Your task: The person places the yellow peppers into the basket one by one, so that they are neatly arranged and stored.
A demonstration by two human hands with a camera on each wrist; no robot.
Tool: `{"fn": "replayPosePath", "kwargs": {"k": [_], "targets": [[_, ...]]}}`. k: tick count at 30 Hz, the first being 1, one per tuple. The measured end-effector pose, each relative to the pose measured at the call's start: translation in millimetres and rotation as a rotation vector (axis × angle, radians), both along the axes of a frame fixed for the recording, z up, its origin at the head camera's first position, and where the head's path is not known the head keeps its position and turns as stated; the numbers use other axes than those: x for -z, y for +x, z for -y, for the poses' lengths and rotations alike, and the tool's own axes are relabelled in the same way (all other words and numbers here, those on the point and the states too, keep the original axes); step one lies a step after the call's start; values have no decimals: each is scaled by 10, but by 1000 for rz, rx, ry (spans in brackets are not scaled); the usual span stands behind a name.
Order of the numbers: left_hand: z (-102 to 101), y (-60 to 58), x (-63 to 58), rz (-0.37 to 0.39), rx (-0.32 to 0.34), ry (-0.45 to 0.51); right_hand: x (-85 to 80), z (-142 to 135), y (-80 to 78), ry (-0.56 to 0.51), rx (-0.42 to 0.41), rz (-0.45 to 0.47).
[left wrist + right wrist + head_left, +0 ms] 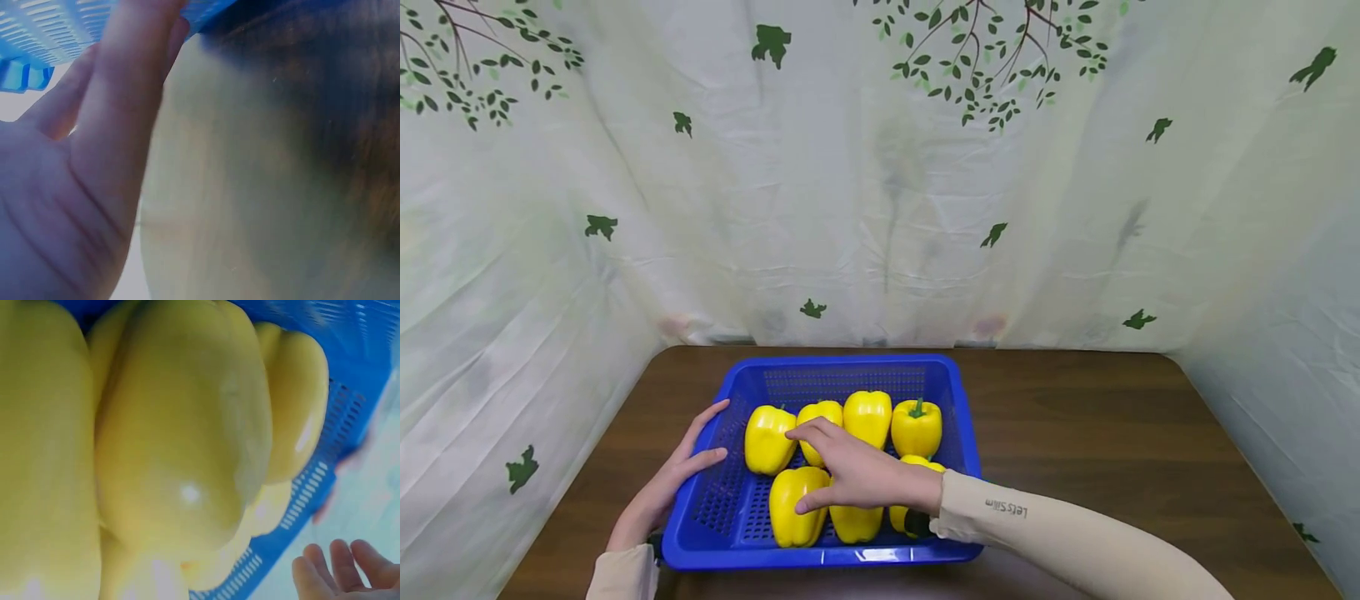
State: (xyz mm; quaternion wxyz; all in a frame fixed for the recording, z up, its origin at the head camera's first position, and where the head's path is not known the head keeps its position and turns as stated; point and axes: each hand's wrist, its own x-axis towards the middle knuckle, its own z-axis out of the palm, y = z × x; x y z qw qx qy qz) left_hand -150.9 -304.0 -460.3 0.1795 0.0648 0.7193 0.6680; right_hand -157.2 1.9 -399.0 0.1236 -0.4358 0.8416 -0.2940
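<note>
A blue plastic basket (820,557) with slotted walls holds several yellow bell peppers (867,417). My left hand (664,483) grips the basket's left rim, thumb and a finger over the edge; in the left wrist view the hand (94,162) is beneath the slotted blue wall. Over the peppers reaches my right hand (868,468), fingers and thumb spread, above the front-left pepper (793,521) and its neighbour. Nothing is held in it. From the right wrist, large yellow peppers (181,425) fill the view, and the fingertips (344,562) appear apart from them.
The basket stands on a dark brown wooden table (1090,425), left of its middle. Behind and on both sides hangs a pale curtain (820,200) with green leaf prints. The right forearm's cream sleeve (1045,525) crosses the basket's front-right corner.
</note>
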Motion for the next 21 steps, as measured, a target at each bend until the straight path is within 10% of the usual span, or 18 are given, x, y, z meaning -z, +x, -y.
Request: {"fn": "replayPosePath", "kwargs": {"k": [14, 21], "targets": [[37, 8, -147, -226, -27, -357, -164, -546, -75, -167, 215, 101], [-26, 89, -462, -380, -29, -532, -239, -825, -63, -222, 296, 12]]}}
